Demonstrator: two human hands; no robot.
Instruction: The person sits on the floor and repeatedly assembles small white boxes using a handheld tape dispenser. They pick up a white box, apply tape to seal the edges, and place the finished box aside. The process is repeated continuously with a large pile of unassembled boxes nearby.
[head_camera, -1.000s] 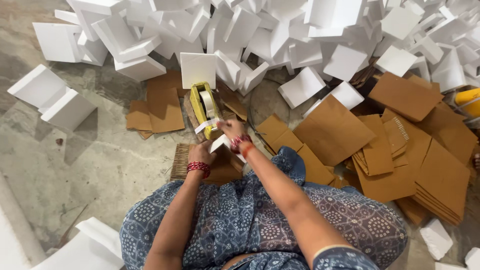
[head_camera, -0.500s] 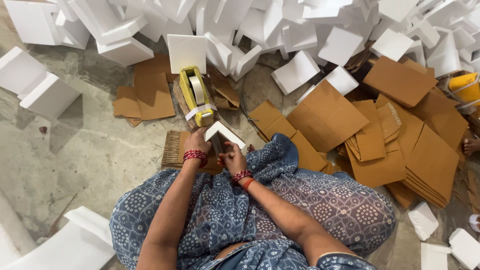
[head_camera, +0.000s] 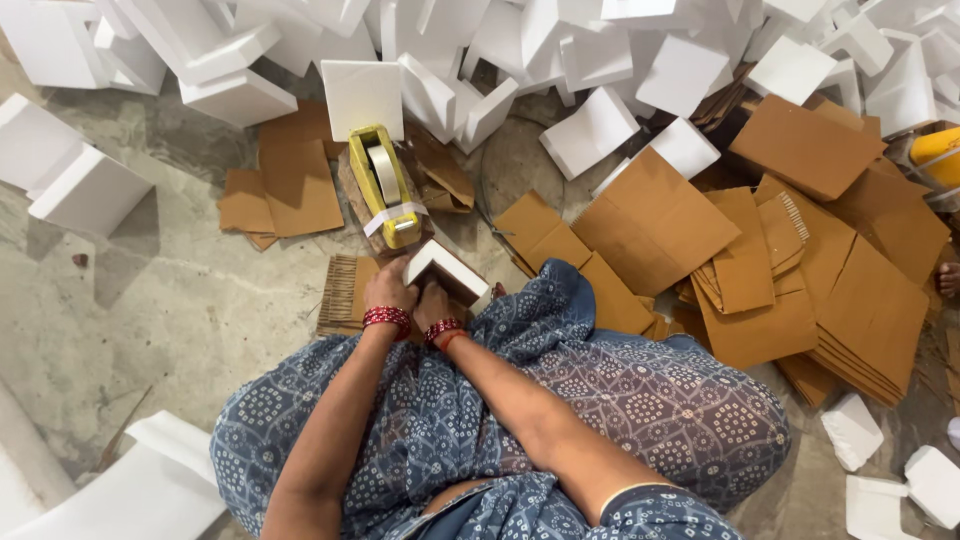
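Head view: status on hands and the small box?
Left hand and right hand both grip small white-edged box. Yellow tape dispenser just ahead. Nothing between.

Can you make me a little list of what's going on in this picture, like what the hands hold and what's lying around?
Left hand: grips a small white-topped box
Right hand: on the same box, at its near side
In front: yellow tape dispenser with a strip of tape hanging off its near end
Right side: flat brown cardboard sheets in piles
Far side: heap of white foam blocks
Ground: grey concrete floor
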